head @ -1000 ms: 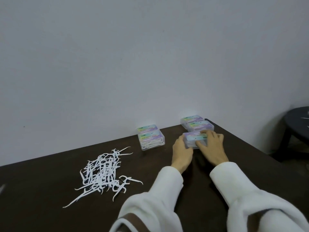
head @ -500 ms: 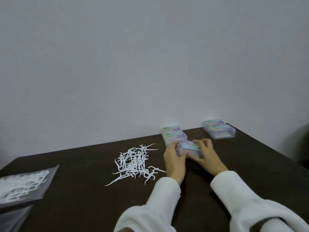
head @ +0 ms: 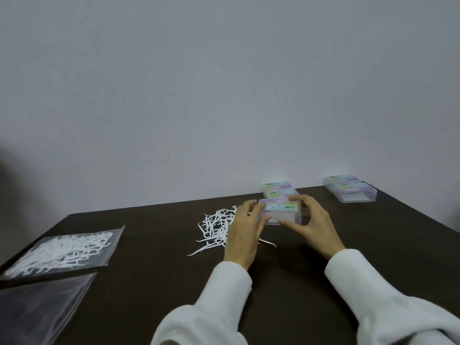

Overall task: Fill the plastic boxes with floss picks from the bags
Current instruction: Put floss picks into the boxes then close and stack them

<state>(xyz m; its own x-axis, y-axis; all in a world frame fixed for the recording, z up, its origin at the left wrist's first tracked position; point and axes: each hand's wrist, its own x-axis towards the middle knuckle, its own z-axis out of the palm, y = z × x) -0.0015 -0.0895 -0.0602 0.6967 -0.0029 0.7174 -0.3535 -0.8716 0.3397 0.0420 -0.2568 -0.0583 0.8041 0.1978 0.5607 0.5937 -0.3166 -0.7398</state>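
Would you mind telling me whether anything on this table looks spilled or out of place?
Yes: a loose pile of floss picks lies bare on the dark table, beside the left hand, outside any bag or box. One stray pick lies apart near that hand.

A clear plastic box (head: 279,211) with a colourful lid sits flat beside a messy pile of white floss picks (head: 216,226). Four more boxes lie behind it. A clear bag (head: 62,252) of picks lies far left.

dark table (head: 323,257) | loose floss picks (head: 215,227) | bags (head: 59,253) | plastic boxes (head: 351,191)
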